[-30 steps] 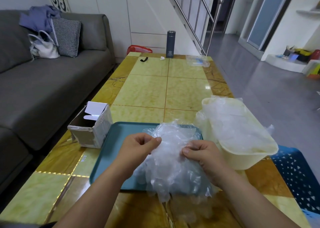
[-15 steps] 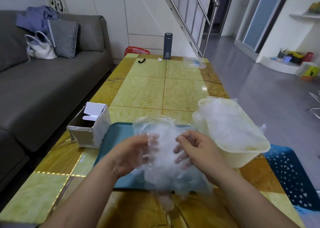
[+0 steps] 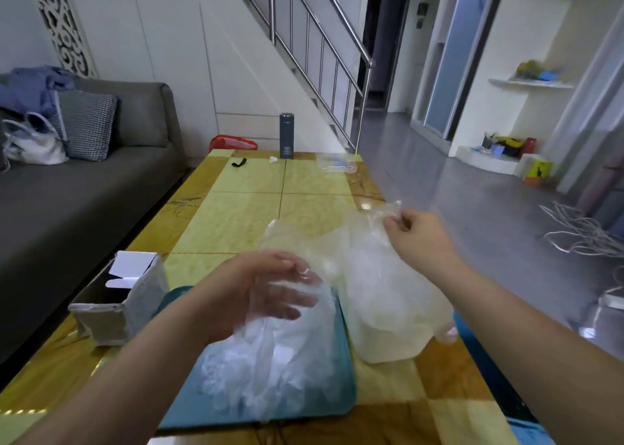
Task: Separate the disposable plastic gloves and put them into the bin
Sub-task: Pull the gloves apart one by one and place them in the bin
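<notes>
A crumpled bundle of clear plastic gloves (image 3: 270,360) hangs over the teal tray (image 3: 337,400) near the table's front edge. My left hand (image 3: 263,292) holds the top of this bundle, the plastic draped over its fingers. My right hand (image 3: 415,238) is raised to the right and pinches the cuff of a single clear glove (image 3: 371,262). That glove is stretched out above the cream plastic bin (image 3: 388,350), which stands right of the tray and has clear plastic inside it. The frame is motion-blurred.
An open cardboard box (image 3: 125,303) sits left of the tray. At the table's far end stand a dark flask (image 3: 286,141), a small black item (image 3: 239,163) and a clear bag (image 3: 337,166). A grey sofa (image 3: 84,191) runs along the left; cables (image 3: 580,232) lie on the floor.
Both hands were together on the bundle. My right hand has pulled one glove up and to the right, over the bin; my left hand stays at the bundle above the tray.
</notes>
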Available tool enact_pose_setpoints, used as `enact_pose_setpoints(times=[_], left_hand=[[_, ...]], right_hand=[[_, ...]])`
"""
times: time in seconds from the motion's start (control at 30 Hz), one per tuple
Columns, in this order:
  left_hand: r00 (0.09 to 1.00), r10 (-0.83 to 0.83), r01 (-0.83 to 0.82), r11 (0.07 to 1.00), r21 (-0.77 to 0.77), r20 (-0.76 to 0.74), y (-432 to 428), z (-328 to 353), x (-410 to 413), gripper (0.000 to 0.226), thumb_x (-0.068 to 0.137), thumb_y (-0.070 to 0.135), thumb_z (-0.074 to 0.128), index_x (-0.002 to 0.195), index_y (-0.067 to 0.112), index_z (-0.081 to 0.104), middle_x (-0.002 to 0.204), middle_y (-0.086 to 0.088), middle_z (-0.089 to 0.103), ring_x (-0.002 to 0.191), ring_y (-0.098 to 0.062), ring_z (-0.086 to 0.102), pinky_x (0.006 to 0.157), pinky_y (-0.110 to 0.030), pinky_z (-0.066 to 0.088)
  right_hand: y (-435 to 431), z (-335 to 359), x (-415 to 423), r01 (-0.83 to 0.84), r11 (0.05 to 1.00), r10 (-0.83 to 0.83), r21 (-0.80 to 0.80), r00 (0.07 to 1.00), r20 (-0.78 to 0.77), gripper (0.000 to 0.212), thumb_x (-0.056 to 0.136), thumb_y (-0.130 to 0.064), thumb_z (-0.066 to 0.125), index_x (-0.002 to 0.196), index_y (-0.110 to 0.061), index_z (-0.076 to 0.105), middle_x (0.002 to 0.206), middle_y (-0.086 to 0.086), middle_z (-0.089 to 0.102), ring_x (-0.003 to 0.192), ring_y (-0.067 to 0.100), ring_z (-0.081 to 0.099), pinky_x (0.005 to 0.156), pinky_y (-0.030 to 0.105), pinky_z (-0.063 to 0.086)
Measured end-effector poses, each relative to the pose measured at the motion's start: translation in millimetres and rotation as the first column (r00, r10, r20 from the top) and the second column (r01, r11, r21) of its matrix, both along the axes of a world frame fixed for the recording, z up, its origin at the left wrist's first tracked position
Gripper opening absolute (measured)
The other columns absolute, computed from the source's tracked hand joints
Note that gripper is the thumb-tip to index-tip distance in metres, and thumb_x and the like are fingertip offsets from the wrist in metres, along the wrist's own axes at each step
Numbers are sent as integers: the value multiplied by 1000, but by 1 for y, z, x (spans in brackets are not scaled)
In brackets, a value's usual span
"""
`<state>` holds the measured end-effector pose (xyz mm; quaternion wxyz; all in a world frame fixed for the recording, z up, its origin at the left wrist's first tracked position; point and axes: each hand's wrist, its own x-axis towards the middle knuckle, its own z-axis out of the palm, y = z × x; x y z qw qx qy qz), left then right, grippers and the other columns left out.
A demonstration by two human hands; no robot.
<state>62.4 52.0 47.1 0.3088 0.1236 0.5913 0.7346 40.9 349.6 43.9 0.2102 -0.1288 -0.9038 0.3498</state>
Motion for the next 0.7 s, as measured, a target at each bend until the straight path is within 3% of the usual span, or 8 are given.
enact_pose_setpoints(times=[0.07,0.13,0.23,0.3,0.4,0.47,0.57,0.7], left_hand=[[996,-86,87,994,63,-14,18,16,-4,16,85,18,62,96,10,70,119,-22,71,94,-39,73,70,-38,60],[987,-161,161,978,136,-7,36,28,-9,13,89,17,60,97,12,69,115,-20,71,92,-37,73,70,-39,59],[978,-208,206,957,204,-11,66,39,-26,13,95,16,60,103,15,69,113,-13,70,101,-32,69,80,-42,56],[990,-143,142,978,151,-10,88,37,-41,15,96,16,61,104,16,74,102,-5,69,93,-22,65,81,-39,52],[995,1,-15,991,-135,-100,127,20,-66,12,94,19,71,103,17,79,90,0,67,78,-15,58,72,-33,47],[970,79,-161,917,-364,-231,146,0,-79,16,88,12,75,103,12,80,85,-4,71,71,-16,64,64,-29,48],[943,101,-250,842,-477,-317,168,-22,-91,10,83,0,72,91,-1,77,73,-13,71,61,-21,67,53,-26,51],[892,12,-314,736,-600,-453,182,-37,-97,4,80,0,72,83,2,74,69,-15,72,50,-23,67,40,-21,45]], right_hand=[[9,-9,-11,45,994,-50,103,998,45,45,94,-32,60,61,-11,36,57,2,40,63,30,52,55,35,35],[6,-12,-11,116,983,-132,143,985,110,36,94,-35,57,66,-16,48,75,7,53,84,36,64,64,36,43],[1,-15,-8,147,981,-176,124,946,273,26,102,-19,47,110,-9,70,116,19,64,115,40,61,89,42,50],[2,-18,-6,152,988,-131,-37,931,340,36,106,-14,41,130,6,57,131,27,60,123,44,56,104,48,47],[16,-29,-14,82,995,-51,-59,911,409,54,103,-35,41,143,-1,48,141,24,54,129,40,53,109,45,44],[24,-27,-16,42,992,17,-116,886,463,44,98,-38,49,124,-4,61,125,23,62,106,34,66,94,39,52],[44,-18,-11,-13,991,71,-136,898,434,26,86,-33,77,97,-14,65,85,13,74,52,16,67,47,26,50],[70,-13,-7,-21,979,102,-204,913,396,22,96,-10,60,116,-13,67,72,13,74,52,25,66,52,36,56]])
